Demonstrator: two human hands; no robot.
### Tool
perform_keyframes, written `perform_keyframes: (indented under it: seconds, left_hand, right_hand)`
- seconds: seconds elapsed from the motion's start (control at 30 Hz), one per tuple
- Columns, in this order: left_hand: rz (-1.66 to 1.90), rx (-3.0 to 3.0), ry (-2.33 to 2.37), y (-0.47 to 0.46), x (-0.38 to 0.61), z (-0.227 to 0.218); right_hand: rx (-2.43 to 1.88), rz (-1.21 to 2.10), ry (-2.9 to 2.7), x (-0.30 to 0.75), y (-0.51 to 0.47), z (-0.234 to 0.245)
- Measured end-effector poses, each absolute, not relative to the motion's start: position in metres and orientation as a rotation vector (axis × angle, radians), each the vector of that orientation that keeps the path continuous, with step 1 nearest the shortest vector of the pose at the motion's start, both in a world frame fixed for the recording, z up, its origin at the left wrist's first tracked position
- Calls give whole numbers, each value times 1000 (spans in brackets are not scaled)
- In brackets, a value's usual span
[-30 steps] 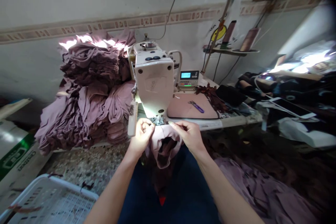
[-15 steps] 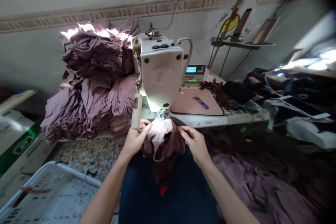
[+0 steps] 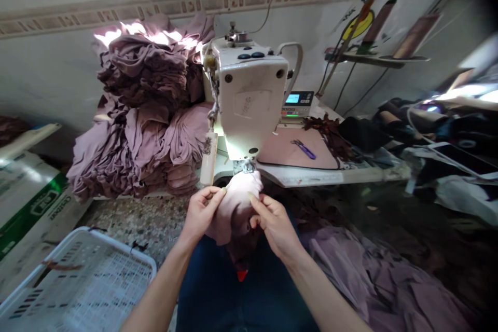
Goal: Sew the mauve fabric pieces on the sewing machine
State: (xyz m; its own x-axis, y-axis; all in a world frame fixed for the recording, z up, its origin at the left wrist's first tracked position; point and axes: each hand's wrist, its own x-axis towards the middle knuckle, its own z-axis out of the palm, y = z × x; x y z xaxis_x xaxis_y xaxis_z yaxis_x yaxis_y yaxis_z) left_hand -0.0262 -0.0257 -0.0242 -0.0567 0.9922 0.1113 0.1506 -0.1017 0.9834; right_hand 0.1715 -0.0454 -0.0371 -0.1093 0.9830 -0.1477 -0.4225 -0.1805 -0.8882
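A white sewing machine (image 3: 249,98) stands on a table (image 3: 334,176) in front of me, its lamp lighting the needle area. Just below the needle I hold a mauve piece of cloth (image 3: 237,199). My left hand (image 3: 202,210) pinches its left edge. My right hand (image 3: 272,218) pinches its right edge with thumb and forefinger. The cloth hangs down between my hands over my lap, with a small red bit showing at its lower end.
A tall heap of mauve cloth (image 3: 143,119) sits left of the machine. Purple snips (image 3: 303,148) lie on a pink pad at its right, by a control panel (image 3: 298,102). A white plastic basket (image 3: 73,285) is at lower left; more cloth (image 3: 369,275) lies at lower right.
My hands have drawn the cloth back from under the needle toward me and closer together. The view has shifted, so the machine sits higher and further right.
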Motion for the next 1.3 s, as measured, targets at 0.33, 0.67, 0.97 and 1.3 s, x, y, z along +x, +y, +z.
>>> perform_keyframes:
  seconds: [0.33, 0.67, 0.97, 1.3]
  left_hand:
    - [1224, 1703, 1087, -57, -20, -21]
    - [478, 1530, 827, -72, -15, -44]
    - [862, 1645, 1032, -54, -31, -22]
    - [1058, 1881, 1072, -35, -19, -2]
  right_hand:
    - [-1172, 1197, -1748, 234, -67, 0]
    - [-1104, 1259, -2167, 230, -70, -1]
    - [-1152, 1378, -1492, 221, -56, -14]
    - [-1150, 780, -1591, 213, -45, 12]
